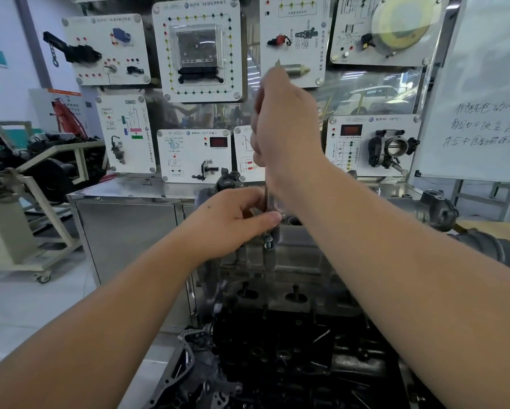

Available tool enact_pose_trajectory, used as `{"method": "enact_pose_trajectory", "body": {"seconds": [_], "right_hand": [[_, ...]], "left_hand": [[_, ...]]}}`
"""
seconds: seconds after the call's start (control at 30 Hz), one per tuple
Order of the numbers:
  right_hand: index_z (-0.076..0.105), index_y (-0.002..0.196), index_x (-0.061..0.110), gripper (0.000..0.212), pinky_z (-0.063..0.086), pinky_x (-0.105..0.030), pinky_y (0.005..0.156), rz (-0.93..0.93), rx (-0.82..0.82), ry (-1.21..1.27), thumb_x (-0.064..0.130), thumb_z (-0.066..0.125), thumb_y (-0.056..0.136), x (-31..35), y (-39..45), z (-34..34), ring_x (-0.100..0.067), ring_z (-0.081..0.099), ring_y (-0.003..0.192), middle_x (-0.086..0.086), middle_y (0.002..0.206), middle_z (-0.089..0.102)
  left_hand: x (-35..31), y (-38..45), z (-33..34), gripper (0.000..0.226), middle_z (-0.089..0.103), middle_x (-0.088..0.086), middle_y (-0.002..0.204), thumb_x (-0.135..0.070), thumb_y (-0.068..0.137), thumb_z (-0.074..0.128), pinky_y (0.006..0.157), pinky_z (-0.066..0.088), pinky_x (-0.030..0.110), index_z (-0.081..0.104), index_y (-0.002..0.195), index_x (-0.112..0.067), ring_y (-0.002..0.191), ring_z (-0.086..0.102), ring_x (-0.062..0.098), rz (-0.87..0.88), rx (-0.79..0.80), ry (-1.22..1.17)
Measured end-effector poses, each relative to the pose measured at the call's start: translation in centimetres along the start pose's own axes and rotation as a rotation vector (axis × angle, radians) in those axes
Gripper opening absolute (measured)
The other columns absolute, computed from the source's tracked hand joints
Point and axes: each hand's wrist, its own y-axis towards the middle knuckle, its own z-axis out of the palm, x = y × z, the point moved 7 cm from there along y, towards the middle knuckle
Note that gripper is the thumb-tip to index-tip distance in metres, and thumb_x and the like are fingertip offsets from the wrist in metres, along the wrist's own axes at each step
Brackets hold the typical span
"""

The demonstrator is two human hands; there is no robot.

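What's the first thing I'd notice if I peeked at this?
In the middle, the right hand grips a thin tool up high, and the left hand pinches its shaft just above the grey engine. Behind them, white boards with car parts fill the top, and a whiteboard with handwriting stands at the right.

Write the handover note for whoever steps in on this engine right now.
Right hand: grips the tool high up, holding it upright.
Left hand: pinches the tool low down, steadying it.
Bolt: stands in the head, right under the tool.
Done: tool seems seated on the bolt.
Left: turn the bolt; how far in it sits cannot be told.
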Motion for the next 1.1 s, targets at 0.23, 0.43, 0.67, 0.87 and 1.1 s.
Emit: {"method": "enact_pose_trajectory", "body": {"seconds": [0.23,0.43,0.67,0.87,1.1], "right_hand": [[0.038,0.060,0.021,0.041,0.022,-0.022,0.044,0.126,0.228,0.140,0.022,0.043,0.100,-0.3,0.3,0.2,-0.013,0.020,0.042,0.006,0.047,0.028],[0.036,0.063,0.015,0.035,0.023,-0.035,0.051,-0.139,-0.059,-0.083,0.010,0.046,0.096,0.4,-0.7,0.2,-0.018,0.024,0.053,-0.002,0.055,0.028],[0.030,0.059,0.023,0.041,0.016,-0.022,0.044,0.083,0.140,0.042,0.021,0.042,0.098,0.3,-0.1,0.0,-0.015,0.014,0.046,0.002,0.055,0.019],[0.039,0.066,0.018,0.033,0.032,-0.037,0.053,-0.008,0.101,-0.083,0.013,0.042,0.099,0.3,0.0,0.1,-0.025,0.030,0.051,-0.006,0.055,0.034],[0.037,0.064,0.019,0.031,0.020,-0.029,0.049,-0.035,-0.055,0.001,0.013,0.042,0.093,0.2,-0.5,0.0,-0.016,0.021,0.052,-0.006,0.061,0.029]], "left_hand": [[-0.1,-0.1,0.0,0.004,0.075,-0.016,0.091,-0.044,0.098,0.063,0.083,0.059,0.033,0.067,0.099,-0.047,0.081,0.071,0.007,0.034,0.014,0.014],[-0.2,-0.1,-0.3,0.028,0.070,-0.020,0.078,-0.062,0.080,0.064,0.058,0.045,0.010,0.066,0.087,-0.035,0.064,0.064,-0.002,-0.006,-0.080,0.054],[0.3,-0.1,0.0,0.014,0.076,-0.016,0.098,-0.042,0.099,0.061,0.086,0.059,0.034,0.067,0.109,-0.050,0.086,0.072,0.009,0.003,0.032,0.000],[0.2,0.0,-0.1,0.029,0.069,-0.020,0.087,-0.063,0.088,0.056,0.067,0.050,0.022,0.065,0.095,-0.036,0.073,0.066,0.005,-0.031,-0.022,0.106],[0.2,-0.1,0.0,0.030,0.073,-0.011,0.083,-0.071,0.081,0.057,0.068,0.057,0.028,0.066,0.102,-0.052,0.066,0.066,0.007,-0.022,-0.037,0.067]]}}
